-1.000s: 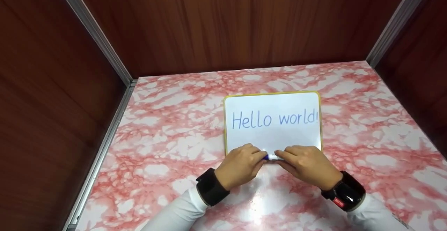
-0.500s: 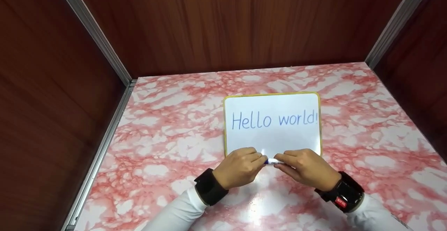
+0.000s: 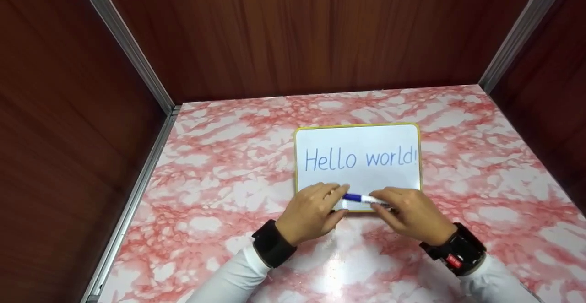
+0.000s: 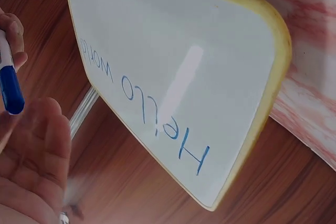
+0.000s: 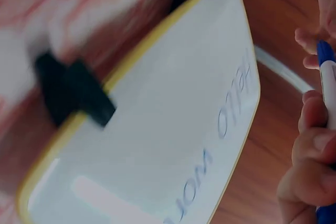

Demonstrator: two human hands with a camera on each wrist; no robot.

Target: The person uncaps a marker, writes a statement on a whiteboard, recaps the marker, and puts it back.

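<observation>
A whiteboard (image 3: pixel 358 179) with a yellow rim stands tilted on the table, "Hello world!" written across it in blue. In front of its lower edge, my right hand (image 3: pixel 414 213) pinches a white marker (image 3: pixel 373 199) between thumb and fingers. The marker's blue cap (image 4: pixel 11 90) is on and points left, toward my left hand (image 3: pixel 309 213). That hand has its thumb spread from its fingers, and the fingertips are right at the cap's end. In the right wrist view, the marker's rear part is hidden behind the right fingers (image 5: pixel 315 142).
Black clips (image 5: pixel 89 93) hold the board's lower edge. The red-and-white marbled table (image 3: pixel 219 179) extends around it. Dark wood panels (image 3: pixel 284 33) with metal corner posts (image 3: pixel 126 42) close off the back and both sides.
Both hands have lifted away from the board's lower edge, with the marker. The left fingers have let go of the cap and spread, showing more of it.
</observation>
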